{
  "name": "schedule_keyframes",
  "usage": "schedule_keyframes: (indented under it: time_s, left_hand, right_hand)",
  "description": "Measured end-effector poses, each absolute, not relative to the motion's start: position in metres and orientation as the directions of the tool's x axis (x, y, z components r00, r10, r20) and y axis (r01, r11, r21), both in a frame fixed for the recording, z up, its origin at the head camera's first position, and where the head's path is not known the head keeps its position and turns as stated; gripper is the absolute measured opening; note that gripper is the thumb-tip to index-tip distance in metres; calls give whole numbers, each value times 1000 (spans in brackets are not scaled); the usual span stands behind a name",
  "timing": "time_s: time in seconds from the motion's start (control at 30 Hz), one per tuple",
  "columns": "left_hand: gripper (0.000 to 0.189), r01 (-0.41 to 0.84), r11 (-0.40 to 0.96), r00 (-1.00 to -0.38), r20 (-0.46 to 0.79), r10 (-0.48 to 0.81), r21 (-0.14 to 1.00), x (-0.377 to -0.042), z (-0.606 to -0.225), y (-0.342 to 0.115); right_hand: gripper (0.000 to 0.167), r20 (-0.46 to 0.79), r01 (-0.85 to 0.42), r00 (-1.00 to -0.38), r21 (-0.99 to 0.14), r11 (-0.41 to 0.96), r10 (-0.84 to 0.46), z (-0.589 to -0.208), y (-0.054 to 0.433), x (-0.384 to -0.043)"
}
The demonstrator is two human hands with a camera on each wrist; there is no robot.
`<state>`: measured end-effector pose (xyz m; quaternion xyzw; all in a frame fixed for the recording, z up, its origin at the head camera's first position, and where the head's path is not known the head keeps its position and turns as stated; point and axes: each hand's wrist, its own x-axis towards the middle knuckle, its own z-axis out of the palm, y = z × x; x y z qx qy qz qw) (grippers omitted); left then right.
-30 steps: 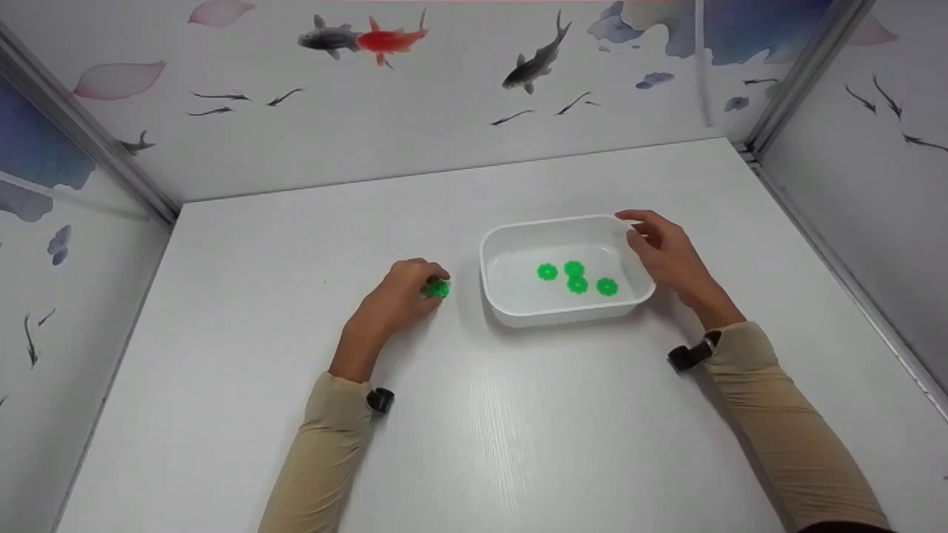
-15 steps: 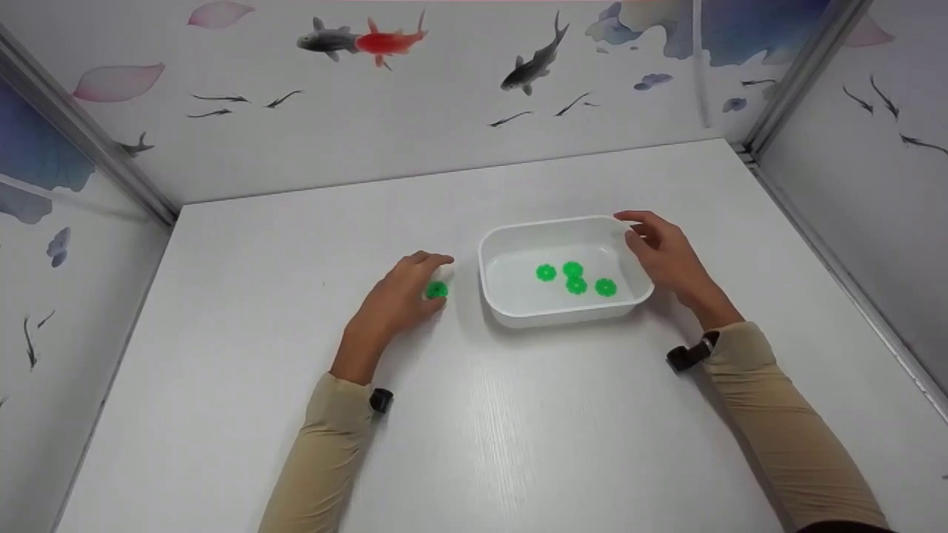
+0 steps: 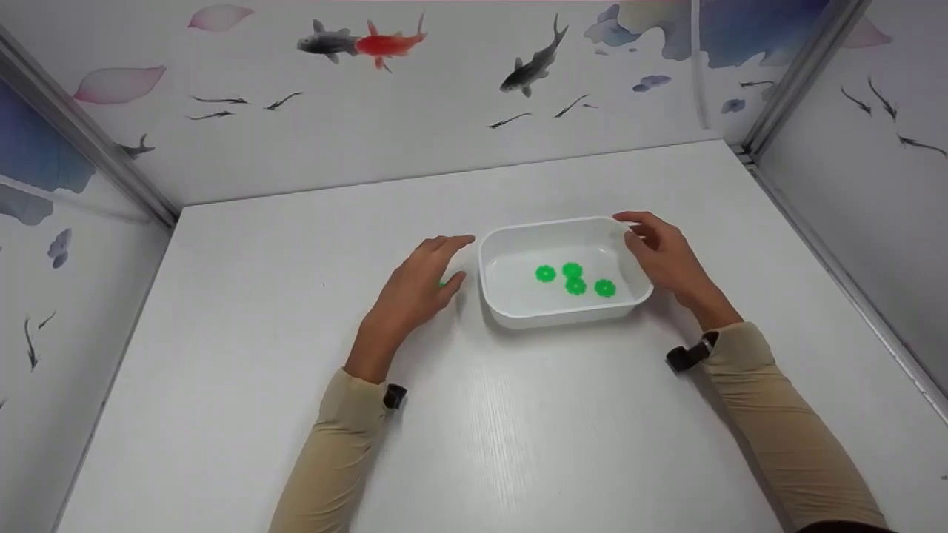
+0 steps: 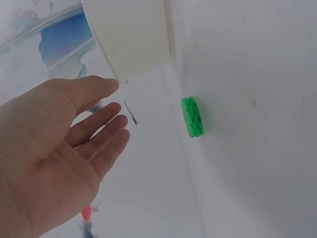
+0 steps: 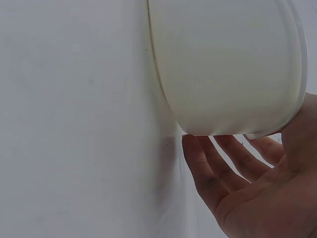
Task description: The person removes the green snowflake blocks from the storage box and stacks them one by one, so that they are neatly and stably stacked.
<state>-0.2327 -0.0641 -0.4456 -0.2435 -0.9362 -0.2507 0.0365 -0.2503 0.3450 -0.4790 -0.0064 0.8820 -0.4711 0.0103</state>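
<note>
On the table (image 3: 474,444) I see a tub (image 3: 566,317), four discs (image 3: 575,286) lying in it, the right hand (image 3: 669,259) holding its right end; left of the tub, a disc stack (image 4: 192,117) lies beneath the left hand (image 3: 415,289).

Head view: left hand (image 3: 415,285) obscures most of one green piece (image 4: 192,117). Left-wrist view: tub (image 4: 131,39) cut off at twelve o'clock.

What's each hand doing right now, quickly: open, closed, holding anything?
Left hand: open, holding nothing, apart from the nearby green scalloped piece.
Right hand: closed on the right end of the white plastic tub.
</note>
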Motion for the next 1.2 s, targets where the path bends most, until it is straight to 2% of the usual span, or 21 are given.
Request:
schedule_keyframes:
  time_s: [0.2,0.57,1.2]
  left_hand:
    - [52,500,710,-864,226,450,495,-233,-441,-49]
    - [50,505,643,-846,182,501,576,-239,-442,-15]
    - [47,526,601,-803,119,583,602,-248,-451,35]
  right_hand:
    - [44,-17,6,-1000,-831,556,-15,-479,345,-250]
    - [44,-15,4,-1000,-840,542,-17,-478,344,-250]
    - [43,12,-25,-1000,-840,541,-28,-481,344,-251]
